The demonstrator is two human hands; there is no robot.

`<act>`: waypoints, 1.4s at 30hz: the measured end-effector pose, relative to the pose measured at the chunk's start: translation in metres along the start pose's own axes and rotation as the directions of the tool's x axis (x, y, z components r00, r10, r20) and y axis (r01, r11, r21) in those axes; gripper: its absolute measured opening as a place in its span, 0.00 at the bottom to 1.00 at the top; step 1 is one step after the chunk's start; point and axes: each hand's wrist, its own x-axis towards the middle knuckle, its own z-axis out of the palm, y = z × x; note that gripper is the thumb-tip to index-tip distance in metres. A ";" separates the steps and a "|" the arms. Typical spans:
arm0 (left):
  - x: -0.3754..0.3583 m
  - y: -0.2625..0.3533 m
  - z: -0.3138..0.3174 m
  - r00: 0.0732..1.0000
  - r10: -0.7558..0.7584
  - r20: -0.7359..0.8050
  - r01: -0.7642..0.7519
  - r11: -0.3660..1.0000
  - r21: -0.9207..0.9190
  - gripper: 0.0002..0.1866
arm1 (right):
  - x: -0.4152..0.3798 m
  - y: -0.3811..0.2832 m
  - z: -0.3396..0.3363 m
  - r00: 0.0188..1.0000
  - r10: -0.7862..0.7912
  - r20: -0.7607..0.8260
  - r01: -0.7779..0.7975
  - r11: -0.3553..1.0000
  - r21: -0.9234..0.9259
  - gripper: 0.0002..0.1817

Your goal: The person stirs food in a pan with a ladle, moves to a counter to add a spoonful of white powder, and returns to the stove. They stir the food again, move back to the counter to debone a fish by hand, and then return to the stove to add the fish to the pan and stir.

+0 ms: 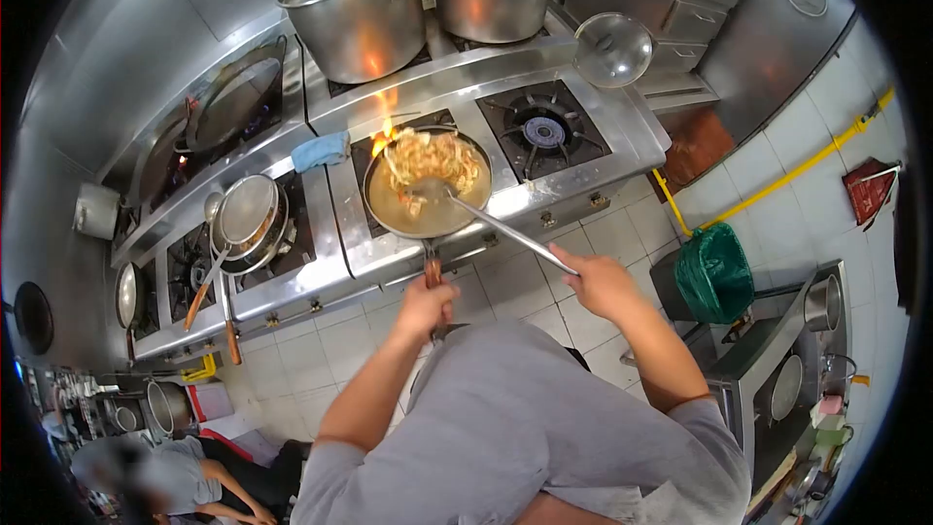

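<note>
My left hand is wrapped round the wooden handle of a wok over the front burner. In my right hand is the long metal handle of a ladle, whose bowl rests in the wok among the food. Stir-fried food, pale with orange bits, is heaped toward the far side of the wok. Flames rise at the wok's far left edge. A folded blue cloth lies on the stove just left of the wok.
Two large steel pots stand behind the wok. To the right is an unlit burner. Strainers lie over a pot on the left. A green-lined bin stands at right; another person is at lower left.
</note>
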 end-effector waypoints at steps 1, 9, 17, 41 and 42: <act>0.011 0.012 -0.004 0.999 0.031 0.027 -0.032 0.998 0.050 0.12 | -0.010 0.003 -0.010 0.999 -0.042 0.017 0.042 0.999 0.021 0.28; 0.002 0.005 0.012 0.992 0.125 -0.034 -0.122 0.990 0.071 0.15 | 0.037 -0.023 0.027 0.983 0.041 -0.179 -0.047 0.999 -0.026 0.30; 0.022 0.040 -0.026 0.997 0.007 0.074 -0.004 0.999 -0.046 0.13 | -0.015 -0.034 -0.037 0.996 -0.072 -0.061 0.066 0.993 -0.100 0.32; 0.045 0.018 -0.038 0.995 -0.084 0.053 0.097 0.932 -0.350 0.11 | 0.133 -0.099 0.122 0.993 0.087 -0.074 -0.061 0.954 0.293 0.38; 0.044 0.020 -0.047 0.995 -0.081 0.051 0.093 0.932 -0.349 0.11 | 0.141 -0.103 0.120 0.994 -0.022 -0.104 0.053 0.952 0.301 0.38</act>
